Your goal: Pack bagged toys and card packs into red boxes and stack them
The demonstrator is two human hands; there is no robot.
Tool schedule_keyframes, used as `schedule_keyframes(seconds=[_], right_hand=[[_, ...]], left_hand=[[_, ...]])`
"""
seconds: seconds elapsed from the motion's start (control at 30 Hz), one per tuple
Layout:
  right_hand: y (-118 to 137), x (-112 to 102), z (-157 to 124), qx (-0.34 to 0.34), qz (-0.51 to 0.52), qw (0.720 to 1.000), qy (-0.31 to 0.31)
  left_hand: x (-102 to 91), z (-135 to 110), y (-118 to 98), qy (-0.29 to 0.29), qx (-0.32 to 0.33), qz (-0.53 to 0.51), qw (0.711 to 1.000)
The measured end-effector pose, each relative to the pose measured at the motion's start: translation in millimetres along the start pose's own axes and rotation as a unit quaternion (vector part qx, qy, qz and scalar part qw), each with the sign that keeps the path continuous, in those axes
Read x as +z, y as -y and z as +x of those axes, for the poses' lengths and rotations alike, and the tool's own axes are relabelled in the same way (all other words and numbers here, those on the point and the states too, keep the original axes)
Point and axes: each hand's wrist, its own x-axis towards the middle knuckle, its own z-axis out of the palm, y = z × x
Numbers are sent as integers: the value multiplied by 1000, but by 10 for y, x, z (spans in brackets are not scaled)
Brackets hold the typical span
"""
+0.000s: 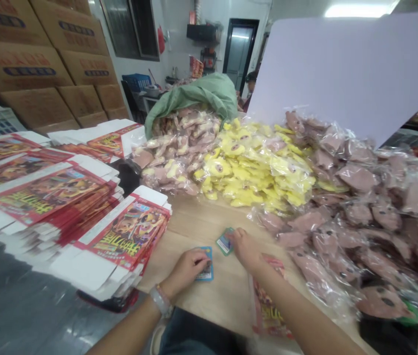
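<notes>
My left hand (184, 270) is closed at the edge of a blue card (206, 273), which lies at the table's near side. Part of that card is hidden under the fingers. A little farther off and to the right, my right hand (245, 249) pinches the corner of a small green-edged card (224, 242), tilted at an angle close above or on the wood. Whether each is one card or a thin stack, I cannot tell. Beneath my right forearm lies a red printed packet or flat box (268, 296), partly covered by the arm.
Stacks of flat red printed boxes (127, 231) stand on the left. Bagged yellow pieces (246, 167) are heaped ahead, with bagged pinkish-brown pieces (364, 212) on the right. A green sack (209, 91) spills more bags behind. Cartons (42, 64) rise at back left; a person sits far back.
</notes>
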Motion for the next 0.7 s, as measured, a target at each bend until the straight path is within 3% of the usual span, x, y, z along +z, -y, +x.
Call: schedule_keyframes(seconds=[0.17,0.2,0.27,0.4,0.47,0.57,0.6,0.63,0.7], right_hand=[[91,-316,-175,112,72,981,-141],[142,-355,-253,148,129,964,-179],[245,-367,-431,233,275,899,-248],[203,-291,-832,347,481,736,-327],[4,-344,-1069,344,601,667,-276],[-431,-632,-1343,315,725,596,-140],[-587,-779,-1351,304,730,597,-137],[-736,-946,-1293,282,718,617,-154],[-981,-1315,-957,218,626,714,-226]], left_hand=[[61,48,-118,-194,-41,-52,979],[143,107,-191,-226,-56,-71,970],[411,246,-394,-247,-79,-112,959],[1116,426,-827,-163,-78,-188,965],[1344,485,-952,-105,-66,-186,975],[1379,650,-1051,-10,-13,-151,988],[1327,716,-1082,18,14,-120,993],[1264,774,-1115,48,49,-67,995],[1161,833,-1177,151,156,84,972]])
